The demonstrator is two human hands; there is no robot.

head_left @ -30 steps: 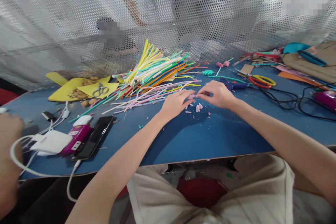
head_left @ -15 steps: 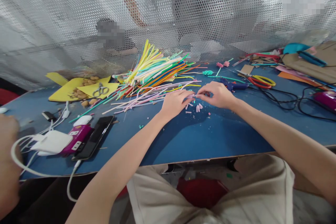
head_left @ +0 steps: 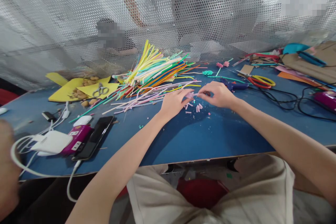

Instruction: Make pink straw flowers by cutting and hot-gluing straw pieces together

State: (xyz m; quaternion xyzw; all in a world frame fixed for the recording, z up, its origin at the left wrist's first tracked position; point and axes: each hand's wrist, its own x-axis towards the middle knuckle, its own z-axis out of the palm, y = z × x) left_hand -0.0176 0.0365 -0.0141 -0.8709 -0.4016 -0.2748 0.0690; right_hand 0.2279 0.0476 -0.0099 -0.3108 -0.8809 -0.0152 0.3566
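Both of my hands meet over the blue table. My left hand (head_left: 173, 103) is closed on a small lilac pipe-cleaner piece (head_left: 190, 95), its far part hidden by the fingers. Thumb and forefinger of my right hand (head_left: 217, 93) pinch together at the right end of the lilac piece; whether they hold a separate bit is too small to tell. Just below lie several short pink cut pieces (head_left: 198, 107). Long pink and lilac pipe cleaners (head_left: 147, 99) are spread left of my hands, in front of a big multicoloured bundle of pipe cleaners (head_left: 157, 68).
A blue glue gun (head_left: 233, 85) with a black cable lies behind my right hand, near scissors (head_left: 262, 81). On the left are a phone (head_left: 94, 138), a purple power strip (head_left: 75, 143), white cables and yellow sheets (head_left: 65, 91). Another person's arm (head_left: 7, 168) reaches in at the left edge.
The fingers of my left hand have shifted slightly, and more of the lilac piece shows between them. My right hand has moved only a little, still pinching beside it.
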